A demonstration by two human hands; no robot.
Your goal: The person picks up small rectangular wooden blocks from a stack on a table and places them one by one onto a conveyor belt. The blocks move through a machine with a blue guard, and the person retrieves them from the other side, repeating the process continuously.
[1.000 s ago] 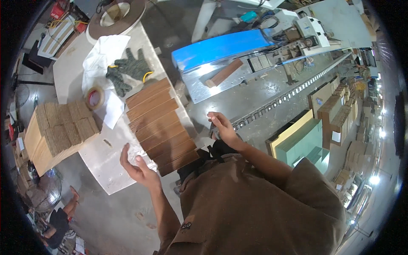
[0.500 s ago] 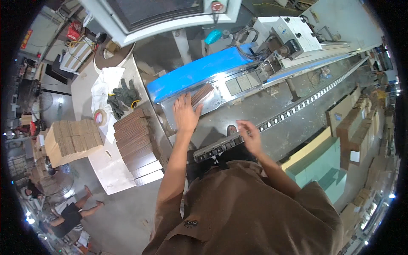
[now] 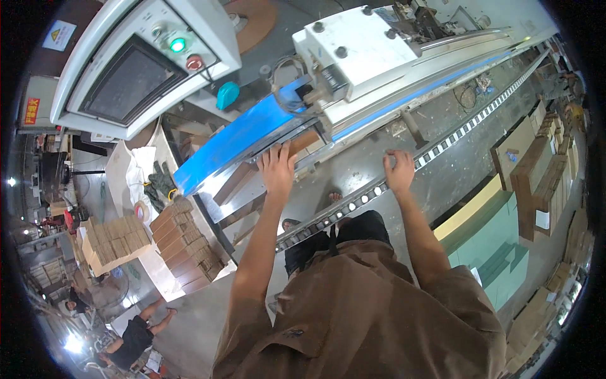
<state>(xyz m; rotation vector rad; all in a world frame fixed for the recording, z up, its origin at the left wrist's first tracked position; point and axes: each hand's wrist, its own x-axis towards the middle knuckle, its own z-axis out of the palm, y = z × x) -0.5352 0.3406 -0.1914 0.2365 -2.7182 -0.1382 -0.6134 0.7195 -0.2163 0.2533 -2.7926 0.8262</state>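
A narrow brown wood-grain board lies along the metal bed of a machine, beside a long blue guard. My left hand rests on this board with its fingers stretched forward over it. Part of the board is hidden beneath the hand. To the right, my right hand hovers near the roller rail, fingers apart and slightly bent, holding nothing. Just beyond the board stands the machine's white head with black knobs.
At upper left is a control panel with a lit green button. Stacked brown boards, a dark glove and a tape roll sit on the left table. Green-sided panels stand at right. Another person is at lower left.
My view has shifted right along the machine. My left hand has moved with the board toward the machine head. My right hand has moved right, along the roller rail.
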